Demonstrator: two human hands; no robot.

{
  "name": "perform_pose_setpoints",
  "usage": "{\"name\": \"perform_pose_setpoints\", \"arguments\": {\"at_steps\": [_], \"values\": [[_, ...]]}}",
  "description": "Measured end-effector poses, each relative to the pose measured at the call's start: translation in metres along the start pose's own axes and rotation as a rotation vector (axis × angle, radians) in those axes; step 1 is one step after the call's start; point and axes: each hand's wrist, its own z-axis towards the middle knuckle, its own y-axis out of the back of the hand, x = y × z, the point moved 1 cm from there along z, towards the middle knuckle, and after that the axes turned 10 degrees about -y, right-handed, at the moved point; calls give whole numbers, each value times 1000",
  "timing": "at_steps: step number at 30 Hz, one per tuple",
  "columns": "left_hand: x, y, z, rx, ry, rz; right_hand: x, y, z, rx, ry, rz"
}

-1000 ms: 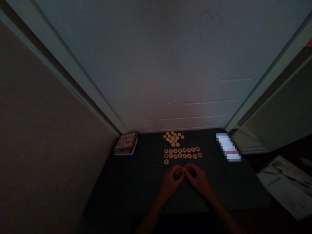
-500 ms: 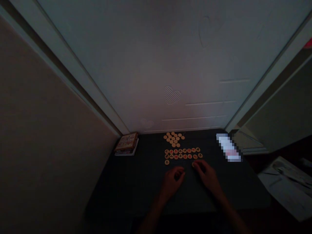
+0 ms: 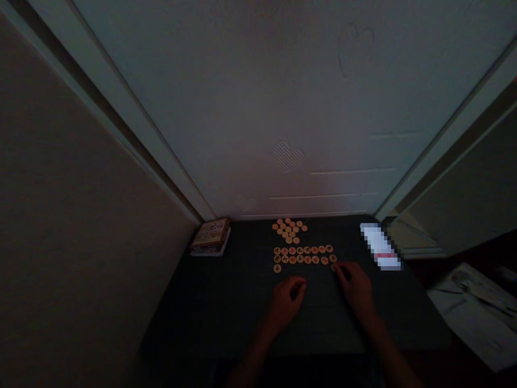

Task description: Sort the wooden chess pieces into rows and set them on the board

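Round wooden Chinese chess pieces with red or dark characters lie on the dark table in two rows point(image 3: 300, 259). A lone piece point(image 3: 277, 268) sits below the left end of these rows. My right hand point(image 3: 357, 288) pinches a chess piece point(image 3: 334, 267) at the table, just below the right end of the lower row. My left hand point(image 3: 286, 302) rests near the table in front of the rows, its thumb and fingers curled together; whether anything is between them is hidden. Farther back lies a loose cluster of blank-looking pieces point(image 3: 288, 229).
Stacked books point(image 3: 210, 237) lie at the table's back left corner. A bright, pixelated oblong object point(image 3: 379, 245) is at the back right. Behind the table point(image 3: 226, 307) stands a pale panel point(image 3: 242, 108) with raised hearts. Right of the table, low down, are white flat items point(image 3: 472, 318).
My right hand has moved right with its chess piece, from below the row to near its right end. My left hand has stayed in about the same place, and the view has shifted slightly.
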Motion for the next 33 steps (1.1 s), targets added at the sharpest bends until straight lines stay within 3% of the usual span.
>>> {"name": "perform_pose_setpoints", "arguments": {"at_steps": [6, 11, 19, 23, 27, 33], "values": [[1, 0, 1, 12, -15, 2, -2, 0, -3, -95, 122, -43], [2, -1, 1, -1, -24, 12, -3, -5, -4, -58, 255, -91], [-4, 1, 2, -21, -21, 7, -5, -7, -5, -60, 223, -94], [-7, 12, 5, -38, 18, -20, -3, -6, -5, -51, 212, -85], [4, 43, 33, -63, -50, 52, 1, -4, -5, -67, 180, -44], [57, 92, 117, -51, -170, 317, 4, 0, -4, -90, 132, 31]]}}
